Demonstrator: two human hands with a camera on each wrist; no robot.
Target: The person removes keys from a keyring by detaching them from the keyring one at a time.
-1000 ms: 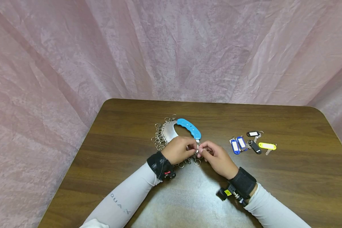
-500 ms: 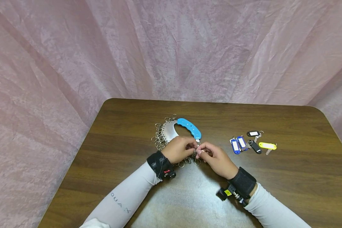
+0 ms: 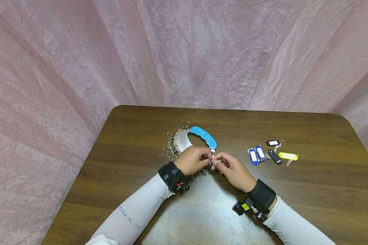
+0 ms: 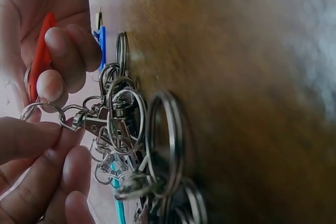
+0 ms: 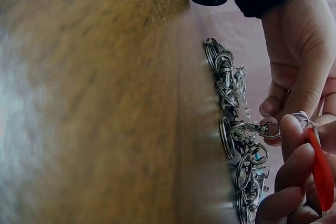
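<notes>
A curved metal key holder (image 3: 181, 139) with a light-blue handle (image 3: 203, 136) lies on the table in the head view. Snap hooks and split rings (image 4: 165, 140) hang along its edge. Over its near right end, my left hand (image 3: 192, 160) pinches a small ring (image 4: 44, 109) joined to one snap hook (image 4: 79, 119). Close against it, my right hand (image 3: 234, 172) grips a red key tag (image 5: 320, 171) between thumb and fingers. The tag's own ring (image 5: 313, 129) is mostly covered by fingertips. In the head view the red tag is hidden.
Right of the hands lie two blue key tags (image 3: 253, 157), a black tag with a white label (image 3: 273, 143), another black tag (image 3: 275, 158) and a yellow tag (image 3: 288, 156), some with keys. The brown table (image 3: 135, 143) meets a pink curtain (image 3: 202, 61) behind.
My right fingertips have shifted slightly left, closer to the left ones. The key holder and loose tags stay in place.
</notes>
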